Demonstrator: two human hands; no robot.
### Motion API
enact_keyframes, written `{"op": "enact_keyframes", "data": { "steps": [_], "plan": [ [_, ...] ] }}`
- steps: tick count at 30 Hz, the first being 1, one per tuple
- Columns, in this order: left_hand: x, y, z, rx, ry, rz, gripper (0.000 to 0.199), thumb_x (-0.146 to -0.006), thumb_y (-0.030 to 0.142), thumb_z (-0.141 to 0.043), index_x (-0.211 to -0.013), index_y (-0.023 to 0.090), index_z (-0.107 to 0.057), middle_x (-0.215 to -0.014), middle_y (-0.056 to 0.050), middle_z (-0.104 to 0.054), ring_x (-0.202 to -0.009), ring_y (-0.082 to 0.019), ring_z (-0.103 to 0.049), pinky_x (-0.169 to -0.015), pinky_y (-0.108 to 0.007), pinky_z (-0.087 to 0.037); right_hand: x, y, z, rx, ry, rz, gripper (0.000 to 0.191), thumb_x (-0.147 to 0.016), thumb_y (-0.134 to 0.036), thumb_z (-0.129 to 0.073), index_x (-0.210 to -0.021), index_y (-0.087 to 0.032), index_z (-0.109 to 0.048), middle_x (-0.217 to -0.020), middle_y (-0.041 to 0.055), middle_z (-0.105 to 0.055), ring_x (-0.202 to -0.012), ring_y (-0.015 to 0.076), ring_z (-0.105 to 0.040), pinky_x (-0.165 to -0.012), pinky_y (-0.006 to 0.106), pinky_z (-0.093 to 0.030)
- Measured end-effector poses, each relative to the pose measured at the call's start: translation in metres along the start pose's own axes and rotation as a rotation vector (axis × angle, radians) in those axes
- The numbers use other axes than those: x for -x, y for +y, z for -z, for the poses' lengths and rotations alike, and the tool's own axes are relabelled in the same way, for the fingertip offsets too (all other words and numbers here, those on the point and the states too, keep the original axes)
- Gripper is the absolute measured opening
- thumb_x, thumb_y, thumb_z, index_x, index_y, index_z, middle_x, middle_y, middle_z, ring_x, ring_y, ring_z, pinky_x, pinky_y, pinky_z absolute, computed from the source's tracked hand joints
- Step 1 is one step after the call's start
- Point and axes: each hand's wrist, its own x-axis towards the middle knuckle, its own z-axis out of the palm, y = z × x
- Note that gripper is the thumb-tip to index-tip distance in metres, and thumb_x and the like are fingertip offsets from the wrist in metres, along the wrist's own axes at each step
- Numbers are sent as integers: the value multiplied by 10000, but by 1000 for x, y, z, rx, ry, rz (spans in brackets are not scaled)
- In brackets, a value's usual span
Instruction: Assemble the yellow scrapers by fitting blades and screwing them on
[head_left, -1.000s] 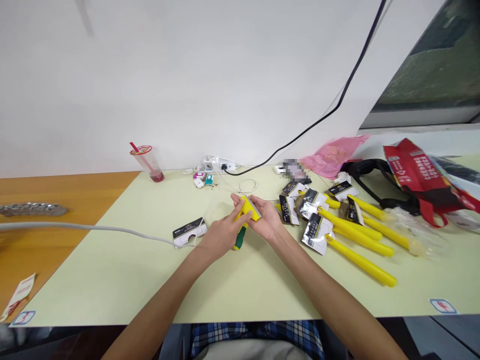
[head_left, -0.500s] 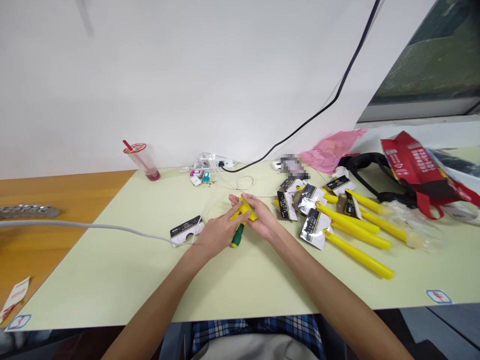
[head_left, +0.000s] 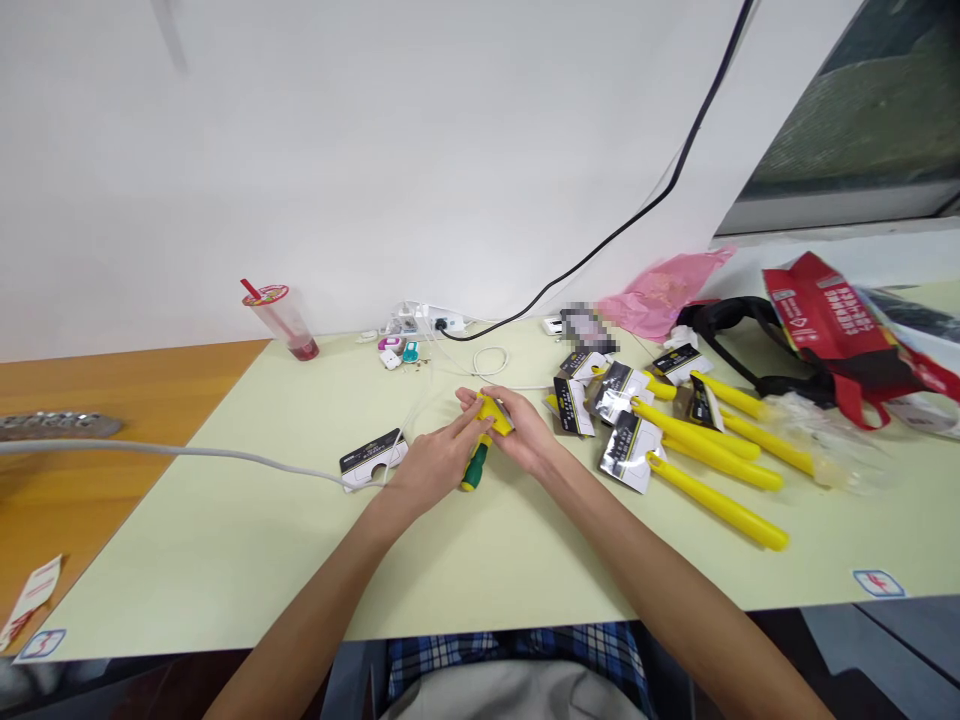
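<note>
The left hand point(head_left: 439, 458) and right hand point(head_left: 527, 435) curl closed around a yellow plastic piece point(head_left: 493, 413) over the pale green desk point(head_left: 225, 570), a green-and-yellow screwdriver handle point(head_left: 472, 470) protruding below. Black-carded packets point(head_left: 628, 452) and yellow-handled tools point(head_left: 716, 502) lie farther right.

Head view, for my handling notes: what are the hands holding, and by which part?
The left hand and right hand together hold a yellow-and-green tool by its yellow part; its green end sticks out below the left hand.
</note>
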Motion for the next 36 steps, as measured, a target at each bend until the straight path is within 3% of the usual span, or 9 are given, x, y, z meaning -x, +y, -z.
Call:
{"op": "enact_keyframes", "data": {
  "steps": [5,10,16,21,26,36],
  "plan": [
    [-1,4,4,59,-10,78,514,-1126,231,-414,-1640,246,-416,-1587,-157,-625,-1172,-285,-776,-867,-379,-623,-2,1,2,5,-13,21,104,-805,-132,-754,-864,-204,-707,-1084,132,-849,-1169,292,-779,-979,366,-660],
    [-2,6,6,47,-25,119,559,-1122,206,-409,-1680,210,-371,-1366,-148,-763,-1101,-287,-794,-852,-379,-617,-4,4,3,-1,-49,56,124,-793,-135,-794,-832,-207,-701,-1097,124,-843,-1173,275,-773,-1015,359,-632],
    [-3,2,5,-80,-16,81,648,-1056,74,-397,-1681,238,-425,-1698,-149,-507,-1247,-274,-751,-895,-370,-642,-6,11,8,59,-83,108,159,-795,-200,-860,-860,-197,-716,-1055,114,-831,-1162,280,-771,-911,346,-623],
    [-2,4,10,-177,-42,111,798,-961,-30,-426,-1698,276,-428,-1751,-110,-426,-1213,-264,-765,-847,-347,-659,-8,13,12,107,-105,145,229,-780,-278,-910,-855,-222,-701,-985,86,-815,-1071,278,-768,-874,376,-605],
    [-1,2,12,-220,-46,131,869,-937,-57,-459,-1714,328,-401,-1758,-83,-419,-1220,-240,-759,-870,-323,-657,-9,8,15,109,-137,133,247,-718,-257,-940,-824,-216,-721,-904,33,-764,-927,217,-706,-882,375,-582],
    [-2,-2,18,-309,-106,177,856,-936,-51,-403,-1725,280,-386,-1778,-65,-374,-1208,-240,-752,-849,-352,-666,-9,4,12,148,-190,128,276,-658,-234,-984,-753,-210,-726,-847,14,-717,-920,199,-667,-982,426,-577]
  ]
}}
